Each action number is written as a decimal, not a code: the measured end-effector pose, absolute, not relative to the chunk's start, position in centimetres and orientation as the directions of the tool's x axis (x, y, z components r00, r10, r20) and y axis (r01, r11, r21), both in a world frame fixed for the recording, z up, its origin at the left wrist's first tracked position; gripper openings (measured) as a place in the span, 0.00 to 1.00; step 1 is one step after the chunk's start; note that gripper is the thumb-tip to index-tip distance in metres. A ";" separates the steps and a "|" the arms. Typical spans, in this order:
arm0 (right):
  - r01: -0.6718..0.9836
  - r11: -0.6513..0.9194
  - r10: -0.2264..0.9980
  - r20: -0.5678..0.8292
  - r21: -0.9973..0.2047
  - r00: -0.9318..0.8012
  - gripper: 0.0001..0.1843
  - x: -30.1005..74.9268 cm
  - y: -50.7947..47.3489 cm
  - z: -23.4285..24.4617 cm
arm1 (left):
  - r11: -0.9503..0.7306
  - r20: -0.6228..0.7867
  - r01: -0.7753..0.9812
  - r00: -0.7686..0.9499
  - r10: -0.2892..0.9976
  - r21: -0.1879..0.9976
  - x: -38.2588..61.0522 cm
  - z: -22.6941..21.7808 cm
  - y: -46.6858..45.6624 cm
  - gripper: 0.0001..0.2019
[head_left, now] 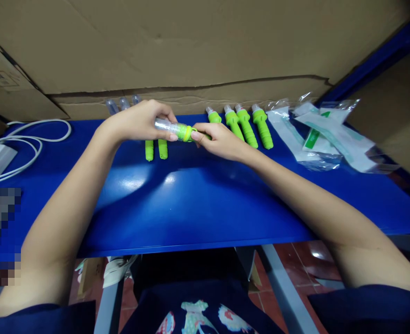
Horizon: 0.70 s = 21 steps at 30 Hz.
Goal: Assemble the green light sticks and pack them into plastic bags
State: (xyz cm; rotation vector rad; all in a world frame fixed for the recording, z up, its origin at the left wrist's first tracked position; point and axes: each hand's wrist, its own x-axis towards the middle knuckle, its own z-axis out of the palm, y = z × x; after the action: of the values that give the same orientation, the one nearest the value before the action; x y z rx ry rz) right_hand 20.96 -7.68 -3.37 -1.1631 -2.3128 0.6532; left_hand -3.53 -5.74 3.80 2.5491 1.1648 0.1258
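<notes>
A: Hands?
B: Left hand (145,121) has its grip closed on the clear cap (165,124). Right hand (218,139) pinches the green pen (186,133), just above the bench (198,195), toward the back.
A: Tip?
B: Keep cap and pen in line, I'd say; no forcing.
A: Containers?
B: Plastic packets (325,139) on the right, contents unclear.

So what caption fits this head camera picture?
Left hand and right hand hold a green-and-clear tube over a blue table.

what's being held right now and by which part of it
One green pen-like piece, held between both hands: the left hand holds its clear cap end, and the right hand holds its green end.
</notes>
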 end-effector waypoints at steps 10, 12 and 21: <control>0.615 0.464 0.877 0.236 -0.637 -0.418 0.15 21.0 -7.6 -3.8 | -0.618 -0.046 0.763 0.636 0.770 0.190 -2.8 2.0 -5.1 0.24; 0.631 0.459 0.881 0.227 -0.625 -0.416 0.14 21.1 -7.6 -3.9 | -0.619 -0.045 0.758 0.639 0.768 0.208 -2.8 2.2 -5.2 0.24; 0.795 0.523 0.851 0.139 -0.306 -0.506 0.16 21.4 -8.3 -3.3 | -0.592 -0.089 0.764 0.629 0.772 0.255 -2.8 2.8 -5.5 0.24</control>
State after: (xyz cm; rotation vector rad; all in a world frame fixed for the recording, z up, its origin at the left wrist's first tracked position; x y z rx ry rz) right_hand 21.40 -8.34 -3.33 -1.3820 -2.4943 0.2932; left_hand -2.76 -5.48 2.84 2.5839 1.2468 0.0447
